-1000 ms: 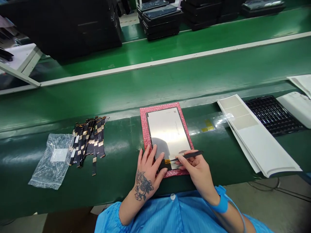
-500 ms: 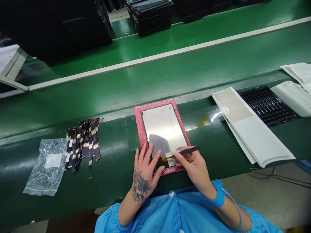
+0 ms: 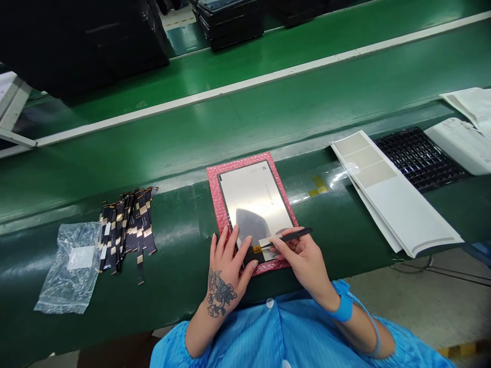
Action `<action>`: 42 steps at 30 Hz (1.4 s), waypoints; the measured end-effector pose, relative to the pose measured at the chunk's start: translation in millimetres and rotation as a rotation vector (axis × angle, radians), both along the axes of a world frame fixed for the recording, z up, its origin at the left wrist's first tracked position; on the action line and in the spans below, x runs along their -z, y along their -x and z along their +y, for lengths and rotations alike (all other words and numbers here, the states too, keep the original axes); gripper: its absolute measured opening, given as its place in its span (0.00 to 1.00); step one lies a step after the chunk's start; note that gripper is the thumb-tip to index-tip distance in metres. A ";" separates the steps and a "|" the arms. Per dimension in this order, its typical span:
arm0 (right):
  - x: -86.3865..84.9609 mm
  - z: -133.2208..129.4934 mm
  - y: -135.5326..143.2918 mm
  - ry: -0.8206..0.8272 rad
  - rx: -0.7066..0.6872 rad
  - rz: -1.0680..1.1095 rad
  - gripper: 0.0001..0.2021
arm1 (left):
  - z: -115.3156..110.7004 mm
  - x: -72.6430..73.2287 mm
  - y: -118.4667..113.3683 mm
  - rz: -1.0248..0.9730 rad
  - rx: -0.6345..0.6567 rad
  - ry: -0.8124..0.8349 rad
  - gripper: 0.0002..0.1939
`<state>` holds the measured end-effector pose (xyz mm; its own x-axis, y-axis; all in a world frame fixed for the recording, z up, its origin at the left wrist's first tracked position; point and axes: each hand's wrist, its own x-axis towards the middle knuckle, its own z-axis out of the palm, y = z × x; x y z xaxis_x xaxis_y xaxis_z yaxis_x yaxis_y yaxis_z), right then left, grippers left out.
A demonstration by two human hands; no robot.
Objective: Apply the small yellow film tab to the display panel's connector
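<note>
A flat display panel (image 3: 251, 191) with a silvery back lies on a pink bubble-wrap sheet (image 3: 215, 179) in front of me. My left hand (image 3: 226, 271) rests with spread fingers on the panel's lower left edge, thumb and index finger beside a black strip there. Pinched in my right hand (image 3: 303, 260) is a pair of dark tweezers (image 3: 295, 234). Their tips reach a small amber tape piece (image 3: 257, 249) on the black strip at the panel's lower edge. Whether the tips grip the tape is too small to tell.
To the left lie a heap of black flex cables (image 3: 128, 225) and a clear plastic bag (image 3: 71, 271). On the right are white sheets (image 3: 414, 209), a black gridded tray (image 3: 418, 158) and bits of yellow tape (image 3: 319, 183). Black stacked trays (image 3: 230, 25) stand at the back.
The camera view has shifted slightly. Both hands keep nearly the same place on the panel, and the tweezer tips stay at the amber tape.
</note>
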<state>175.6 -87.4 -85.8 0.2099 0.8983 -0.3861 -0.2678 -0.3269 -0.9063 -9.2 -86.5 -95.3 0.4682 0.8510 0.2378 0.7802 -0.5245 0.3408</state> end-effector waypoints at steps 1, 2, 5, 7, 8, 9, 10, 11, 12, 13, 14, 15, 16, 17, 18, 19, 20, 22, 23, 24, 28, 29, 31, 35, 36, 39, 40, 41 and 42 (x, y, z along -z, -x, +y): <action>-0.1 -0.2 -0.1 0.000 -0.001 -0.001 0.25 | 0.1 0.0 0.0 0.000 0.000 0.000 0.19; 0.0 -0.4 -0.1 -0.002 -0.002 -0.002 0.25 | 0.2 0.0 -0.1 0.000 0.001 -0.001 0.19; 0.6 -1.2 -0.2 -0.011 -0.013 -0.005 0.24 | 0.3 -0.2 0.0 0.001 0.004 -0.001 0.19; 1.1 -1.5 -0.3 -0.017 -0.020 -0.007 0.23 | 0.4 -0.5 0.2 0.004 0.002 0.001 0.19; 1.3 -1.7 -0.4 -0.018 -0.023 -0.011 0.23 | 0.4 -0.6 0.4 0.007 0.004 0.003 0.19; 1.4 -1.7 -0.6 -0.020 -0.025 -0.016 0.23 | 0.4 -0.8 0.4 0.010 0.007 0.003 0.20; 1.4 -1.8 -0.7 -0.020 -0.027 -0.023 0.23 | 0.4 -0.9 0.5 0.012 0.008 0.003 0.20; 1.4 -1.8 -0.8 -0.022 -0.028 -0.029 0.23 | 0.4 -1.0 0.4 0.012 0.008 0.004 0.20; 1.4 -1.9 -0.8 -0.024 -0.030 -0.034 0.23 | 0.4 -1.1 0.4 0.011 0.008 0.007 0.20; 1.3 -1.8 -0.8 -0.026 -0.030 -0.036 0.23 | 0.3 -1.2 0.2 0.008 0.006 0.009 0.20; 1.3 -1.8 -0.8 -0.029 -0.031 -0.037 0.23 | 0.3 -1.3 0.1 0.003 0.003 0.010 0.19; 1.1 -1.7 -0.8 -0.032 -0.031 -0.038 0.23 | 0.2 -1.3 0.0 0.000 -0.002 0.011 0.19; 0.9 -1.6 -0.8 -0.033 -0.029 -0.037 0.23 | 0.1 -1.4 -0.2 -0.002 -0.001 0.012 0.20; 0.6 -1.4 -0.8 -0.033 -0.029 -0.033 0.23 | 0.1 -1.5 -0.2 -0.003 -0.002 0.012 0.20; 0.2 -1.2 -1.0 -0.030 -0.029 -0.026 0.23 | 0.1 -1.5 -0.3 -0.003 -0.003 0.013 0.20; -0.4 -1.0 -1.2 -0.026 -0.029 -0.016 0.23 | 0.0 -1.6 -0.3 -0.002 -0.004 0.014 0.19; -1.1 -0.7 -1.5 -0.020 -0.031 -0.004 0.24 | 0.0 -1.7 -0.3 0.000 -0.004 0.015 0.19; -2.9 -0.1 -2.3 0.000 -0.032 0.017 0.25 | 0.0 -1.9 -0.1 0.005 -0.003 0.018 0.20; -3.7 0.2 -2.6 0.011 -0.031 0.024 0.25 | -0.1 -1.9 -0.1 0.005 -0.003 0.019 0.20; -4.5 0.5 -2.8 0.020 -0.029 0.028 0.26 | -0.2 -1.9 0.0 0.004 -0.003 0.021 0.20; -5.9 0.4 -2.5 0.019 -0.035 0.031 0.26 | -0.5 -1.0 0.3 -0.001 -0.009 0.028 0.20; -5.9 0.2 -2.3 0.012 -0.037 0.030 0.26 | -0.5 -0.7 0.4 0.001 -0.008 0.029 0.20; -5.6 -0.4 -2.0 0.003 -0.041 0.029 0.25 | -0.4 -0.1 0.6 0.006 -0.004 0.026 0.20; -4.8 -0.5 -2.3 0.010 -0.038 0.029 0.25 | 0.0 0.4 1.0 0.012 0.000 0.018 0.20; -4.6 -0.4 -2.3 0.014 -0.037 0.027 0.25 | 0.1 0.3 1.1 0.014 0.002 0.018 0.20; -3.9 0.1 -1.8 0.014 -0.036 0.009 0.25 | 0.3 -0.2 1.2 0.018 0.005 0.017 0.20; -3.5 0.1 -1.6 0.010 -0.036 0.001 0.24 | 0.3 -0.5 1.1 0.017 0.004 0.017 0.20; -3.2 0.1 -1.4 0.005 -0.037 -0.007 0.24 | 0.3 -0.7 1.0 0.017 0.003 0.018 0.20; -2.9 0.1 -1.3 0.003 -0.040 -0.014 0.24 | 0.2 -1.0 0.9 0.016 0.002 0.018 0.20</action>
<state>176.9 -87.3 -82.8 0.1790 0.9048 -0.3864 -0.2420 -0.3402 -0.9087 -10.1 -86.3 -94.4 0.4736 0.8541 0.2148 0.7847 -0.5200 0.3375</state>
